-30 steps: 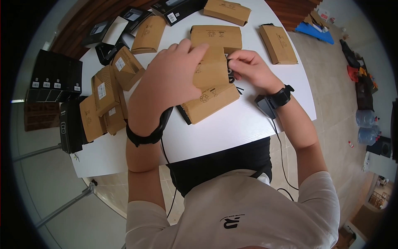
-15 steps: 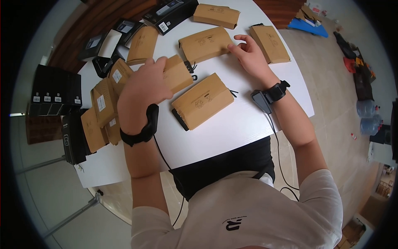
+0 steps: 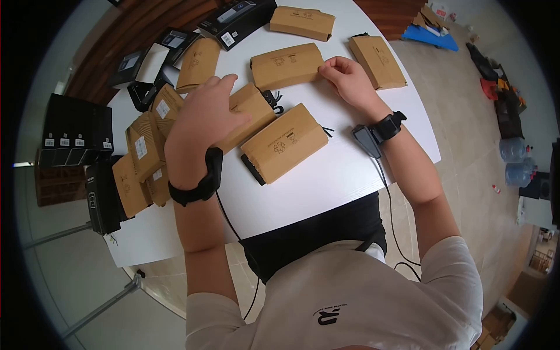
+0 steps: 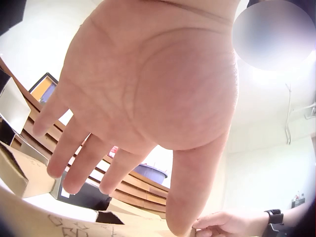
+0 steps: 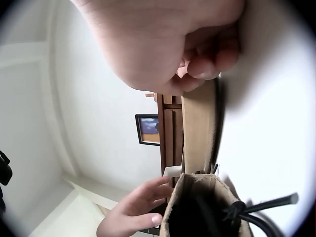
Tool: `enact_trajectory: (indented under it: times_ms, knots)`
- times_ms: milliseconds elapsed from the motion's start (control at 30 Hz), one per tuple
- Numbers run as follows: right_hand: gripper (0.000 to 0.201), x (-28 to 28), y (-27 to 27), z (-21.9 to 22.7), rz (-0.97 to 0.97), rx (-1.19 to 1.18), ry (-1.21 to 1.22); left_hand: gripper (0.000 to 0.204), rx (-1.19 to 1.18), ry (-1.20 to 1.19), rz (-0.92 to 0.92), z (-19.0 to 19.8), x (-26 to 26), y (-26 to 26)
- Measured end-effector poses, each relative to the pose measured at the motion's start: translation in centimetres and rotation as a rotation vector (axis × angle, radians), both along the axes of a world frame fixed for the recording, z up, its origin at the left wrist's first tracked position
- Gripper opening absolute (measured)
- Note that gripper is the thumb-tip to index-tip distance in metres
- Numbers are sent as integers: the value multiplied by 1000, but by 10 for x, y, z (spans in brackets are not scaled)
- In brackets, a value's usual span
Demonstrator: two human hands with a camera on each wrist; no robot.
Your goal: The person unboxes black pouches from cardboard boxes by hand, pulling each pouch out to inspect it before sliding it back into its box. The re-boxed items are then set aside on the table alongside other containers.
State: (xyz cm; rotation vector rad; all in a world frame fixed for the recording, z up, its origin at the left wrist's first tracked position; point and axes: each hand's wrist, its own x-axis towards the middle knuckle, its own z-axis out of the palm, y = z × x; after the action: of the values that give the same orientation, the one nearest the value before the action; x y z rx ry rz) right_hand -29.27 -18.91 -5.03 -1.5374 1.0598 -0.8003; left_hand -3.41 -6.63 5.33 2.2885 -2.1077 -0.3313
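My left hand (image 3: 201,119) is above a cardboard box (image 3: 256,116) with black cords at its right end, its thumb over the box top. In the left wrist view, the fingers of that hand (image 4: 148,94) are spread and hold nothing. My right hand (image 3: 353,84) pinches the right end of another cardboard box (image 3: 287,65) behind. The right wrist view has this hand (image 5: 163,44) with fingers curled at the box end (image 5: 197,128). Closer to me lies a third cardboard box (image 3: 286,144), slanted beside the corded one.
Cardboard boxes (image 3: 143,146) are piled at the left, with black boxes (image 3: 102,195) beside them. Across the back of the white table (image 3: 326,181) stand a black box (image 3: 236,23) and more cardboard boxes (image 3: 378,61). Cables run from both wrists.
The corded box came left off the front box and now rests on the table, released by my left hand. My right hand has closed on the rear box's end; that box has turned slightly.
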Motion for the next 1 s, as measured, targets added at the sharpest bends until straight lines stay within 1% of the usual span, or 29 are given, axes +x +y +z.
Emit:
enact_trajectory:
  times_ms: [33,67,100,167,200,233,267,300,333,367,400,433,467,500,567,600,633,667,700,733,800,833,900,967,1000]
  knots:
    - [16,-1,0,0,1,-1,0,78,-64,5,-33,-2,1,0]
    - [13,-2,0,1,16,99,-162,79,-128,9,-66,-2,1,-1]
    - [11,-3,0,2,31,198,-325,79,-129,8,-65,-2,1,-2]
    - [8,-1,3,6,22,172,-364,82,-94,41,-67,9,-8,-4]
    - [6,-1,6,8,12,148,-401,82,-95,41,-66,7,-9,-4]
    - [6,-1,8,11,14,146,-401,83,-240,5,-122,2,-10,-4]
    - [7,-1,11,14,59,138,-467,84,-385,-32,-177,-2,-12,-4]
    - [7,-1,13,16,104,132,-532,84,-386,-31,-174,-4,-13,-6]
    - [7,-1,16,17,106,133,-531,83,-517,-61,-261,-6,-15,-10]
    - [7,-1,18,17,189,133,-556,81,-646,-90,-349,-7,-18,-12]
    - [7,-1,21,17,270,132,-581,81,-645,-90,-348,-8,-22,-13]
    - [7,-1,23,18,269,135,-581,81,-667,-91,-369,-8,-26,-12]
    - [8,-1,26,19,356,164,-563,81,-689,-93,-390,-9,-29,-12]
    - [9,0,27,20,441,191,-544,81,-686,-91,-391,-10,-29,-11]
    - [10,-1,27,16,473,223,-554,79,-487,48,-366,-13,-27,-10]
    - [12,-1,27,15,507,252,-563,79,-486,49,-370,-12,-28,-9]
    - [12,-2,26,15,502,249,-564,82,-376,50,-329,-11,-29,-8]
    - [13,-3,25,17,507,248,-508,85,-268,50,-289,-9,-30,-7]
    - [14,-3,24,18,510,248,-452,85,-271,50,-296,-8,-31,-7]
    - [14,-3,25,20,504,244,-452,84,-279,51,-288,-6,-31,-6]
    - [18,0,27,26,323,298,-400,83,-289,50,-281,-4,-32,-4]
    - [18,1,27,27,322,296,-400,83,-291,47,-279,-3,-33,-3]
    - [27,4,27,26,229,153,-294,83,-293,46,-274,-1,-33,-2]
    - [30,5,27,22,264,184,-283,83,-293,95,-342,0,-34,-1]
    - [33,5,26,20,296,211,-276,83,-293,99,-332,-4,-35,0]
